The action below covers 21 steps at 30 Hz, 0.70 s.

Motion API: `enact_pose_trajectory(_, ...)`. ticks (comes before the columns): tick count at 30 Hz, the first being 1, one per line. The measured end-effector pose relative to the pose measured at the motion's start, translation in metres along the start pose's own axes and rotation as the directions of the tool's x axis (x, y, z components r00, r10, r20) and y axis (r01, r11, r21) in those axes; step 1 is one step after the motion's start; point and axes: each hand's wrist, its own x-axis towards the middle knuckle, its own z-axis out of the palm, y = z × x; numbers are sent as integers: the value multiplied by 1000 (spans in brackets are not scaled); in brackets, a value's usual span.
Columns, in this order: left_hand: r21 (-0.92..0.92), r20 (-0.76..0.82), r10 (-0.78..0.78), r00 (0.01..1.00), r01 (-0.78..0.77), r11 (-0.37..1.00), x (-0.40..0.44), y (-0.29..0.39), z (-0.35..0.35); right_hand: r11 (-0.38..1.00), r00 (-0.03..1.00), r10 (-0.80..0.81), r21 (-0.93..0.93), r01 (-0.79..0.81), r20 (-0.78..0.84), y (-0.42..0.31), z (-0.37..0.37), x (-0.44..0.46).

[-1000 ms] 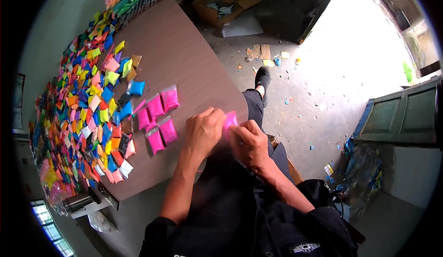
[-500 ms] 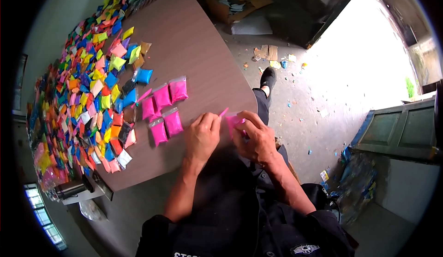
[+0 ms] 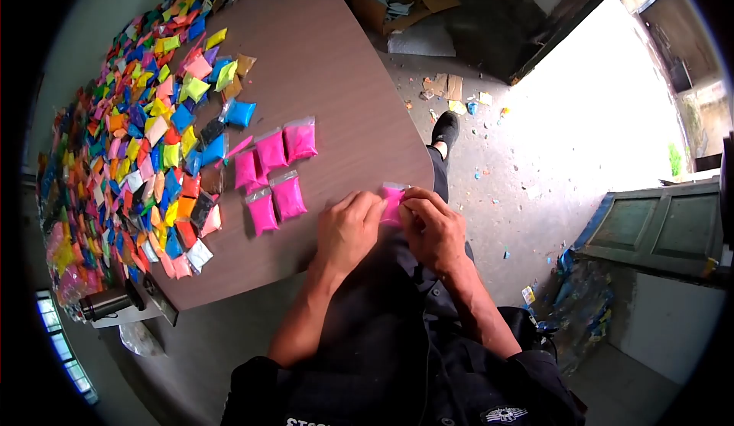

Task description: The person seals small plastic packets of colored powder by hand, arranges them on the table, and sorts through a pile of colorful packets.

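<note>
- White block lettering on the near part of the black jacket (image 3: 413,395) is cut off by the lower edge of the view, so the word cannot be read whole.
- A white winged emblem (image 3: 504,414) sits to the right on that jacket; any writing in it is too small to read.
- A small yellow-and-white printed card (image 3: 528,295) lies on the floor to the right, its print too small to read.
- The bright pink, soft-looking packet with a clear plastic edge (image 3: 394,204) is between the two hands, at the near right corner of the brown wood-grain tabletop (image 3: 344,82).
- Its clear edge faces far; the long axis seems to run far to near, though fingers hide part of it.
- The right hand (image 3: 437,231) has its grip pinching the packet's right side between thumb and forefinger.
- The left hand (image 3: 349,231) has its fingertips gathered at the packet's left edge; whether that grip pinches it cannot be told.
- Left of the hands lie flat pink packets (image 3: 287,196), three in a far row and two nearer, long axes mostly far to near, clear ends far.
- A slim pink strip (image 3: 240,147) slants beside them, near the broad heap of small multicoloured packets (image 3: 145,158) at left.
</note>
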Motion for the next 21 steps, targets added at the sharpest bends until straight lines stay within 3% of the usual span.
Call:
enact_pose_trajectory(5, 66, -23, 18, 1000, -16, 998, 18, -12, 4, 1000, 999, 10, 0, -10, -35, 2, 2, 0)
enact_pose_trajectory(7, -54, -71, -27, 997, 24, 998, 18, -13, 2, 1000, 999, 16, 5, -16, -42, 1, 1, -1)
enact_pose_trajectory(11, -99, -30, -54, 998, 51, 994, -8, 1, -9, 998, 998, 50, 37, -49, -42, 1, 1, -2)
enact_pose_trajectory(16, 68, -77, 13, 997, -8, 998, 0, -11, 6, 997, 997, 52, 59, -48, -62, 7, 8, -7)
enact_pose_trajectory(21, 42, -59, 30, 998, -28, 999, 13, -7, 5, 991, 991, 132, 43, -130, -35, 3, 4, -4)
